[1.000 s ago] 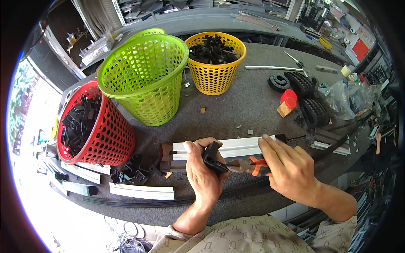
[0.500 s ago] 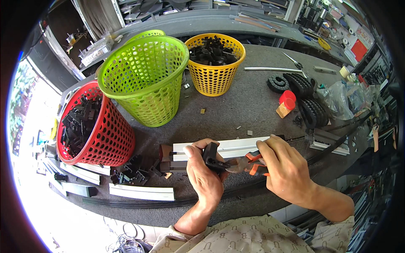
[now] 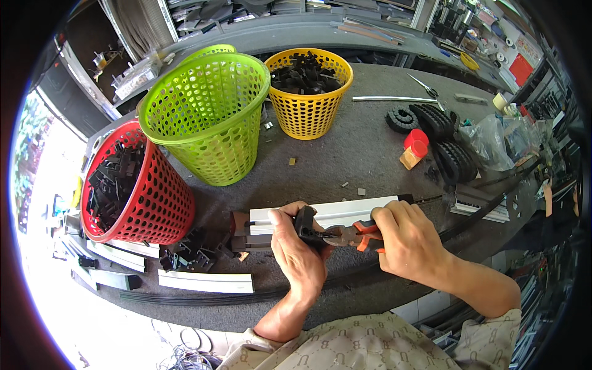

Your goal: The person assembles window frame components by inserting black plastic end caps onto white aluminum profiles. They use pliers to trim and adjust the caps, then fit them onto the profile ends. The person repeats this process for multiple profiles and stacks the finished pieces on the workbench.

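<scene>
My left hand [image 3: 297,259] is closed around a black plastic bracket [image 3: 304,223], held above the table. In my closed right hand [image 3: 410,242] is a pair of pliers [image 3: 343,236] with orange-and-black handles and a worn metal head. The tips of the pliers meet the right side of the bracket; whether they grip it or a small piece in it, I cannot make out. Behind both hands lies a long white profile [image 3: 345,209]. A heap of loose black plastic parts [image 3: 196,250] lies left of my left hand.
Black parts fill a red basket [image 3: 157,203] and a yellow basket [image 3: 308,114]; a tall green basket [image 3: 213,145] stands between them. At right are red-lidded jars [image 3: 414,154], black ribbed coils [image 3: 455,161], scissors [image 3: 424,85] and plastic bags [image 3: 496,145]. A short white strip [image 3: 206,281] lies front left.
The handles of the pliers have come closer together in my right hand, and their tips sit against the bracket. My left hand keeps its hold. The whole view has shifted slightly.
</scene>
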`<state>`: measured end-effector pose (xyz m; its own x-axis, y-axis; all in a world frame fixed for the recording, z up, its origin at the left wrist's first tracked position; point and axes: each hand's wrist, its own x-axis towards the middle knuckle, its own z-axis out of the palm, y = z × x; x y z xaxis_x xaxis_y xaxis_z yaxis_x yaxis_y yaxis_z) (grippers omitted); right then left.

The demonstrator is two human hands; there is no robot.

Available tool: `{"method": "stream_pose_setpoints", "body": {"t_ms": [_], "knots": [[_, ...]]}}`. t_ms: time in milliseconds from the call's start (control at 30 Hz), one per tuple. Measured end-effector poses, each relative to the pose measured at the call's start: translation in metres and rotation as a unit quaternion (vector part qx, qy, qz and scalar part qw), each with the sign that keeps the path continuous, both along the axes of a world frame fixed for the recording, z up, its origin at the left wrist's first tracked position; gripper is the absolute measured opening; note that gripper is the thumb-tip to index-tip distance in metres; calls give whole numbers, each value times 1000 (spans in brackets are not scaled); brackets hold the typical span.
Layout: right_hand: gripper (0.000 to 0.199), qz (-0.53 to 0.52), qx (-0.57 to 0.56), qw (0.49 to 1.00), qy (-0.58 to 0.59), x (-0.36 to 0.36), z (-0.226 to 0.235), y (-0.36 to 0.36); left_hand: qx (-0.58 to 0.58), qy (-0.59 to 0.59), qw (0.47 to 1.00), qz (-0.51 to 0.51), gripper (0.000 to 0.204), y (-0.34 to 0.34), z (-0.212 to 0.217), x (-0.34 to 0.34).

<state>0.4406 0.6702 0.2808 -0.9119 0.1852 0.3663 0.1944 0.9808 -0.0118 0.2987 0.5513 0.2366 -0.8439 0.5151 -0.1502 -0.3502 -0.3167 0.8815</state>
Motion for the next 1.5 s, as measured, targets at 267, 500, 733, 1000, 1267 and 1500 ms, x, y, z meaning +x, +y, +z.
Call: {"method": "stream_pose_setpoints", "body": {"t_ms": [267, 500, 733, 1000, 1267, 1500], "knots": [[32, 58, -11, 998, 3, 2, -9, 23, 30, -228, 942, -247, 71, -6, 2, -9], [33, 93, 19, 995, 31, -5, 8, 36, 47, -222, 912, -343, 76, -7, 1, -21], [54, -24, 49, 998, 9, 2, 8, 2, 20, -55, 991, -116, 77, -2, -4, -11], [45, -32, 3, 999, -4, 2, -1, -6, -16, -4, 999, -38, 74, 2, -2, -2], [54, -48, -67, 996, -32, 2, 2, -14, -24, 98, 995, -3, 73, 1, -7, -1], [55, -44, -83, 996, -11, -2, 4, -17, -4, 51, 999, 11, 71, 2, -8, 4]]}}
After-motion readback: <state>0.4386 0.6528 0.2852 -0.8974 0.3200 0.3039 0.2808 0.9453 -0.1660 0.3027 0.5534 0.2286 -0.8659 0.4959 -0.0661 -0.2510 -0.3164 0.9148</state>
